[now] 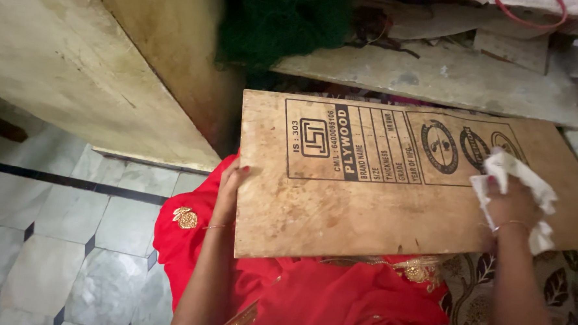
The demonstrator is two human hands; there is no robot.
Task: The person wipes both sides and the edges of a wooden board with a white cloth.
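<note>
A rectangular brown plywood board (365, 205) with black printed stamps lies across my lap, over red cloth with gold trim (348, 301). My left hand (231, 186) grips the board's left edge, thumb on top. My right hand (511, 205) presses a crumpled white cloth (516, 175) against the board's right part, over the round stamps. Both wrists wear thin bangles.
A pale concrete wall block (79, 62) stands at the upper left, above a grey and white tiled floor (52, 236). A worn grey slab (436, 75) lies behind the board, with dark green fabric (282, 19) and clutter above. Leaf-patterned fabric (556, 291) lies at lower right.
</note>
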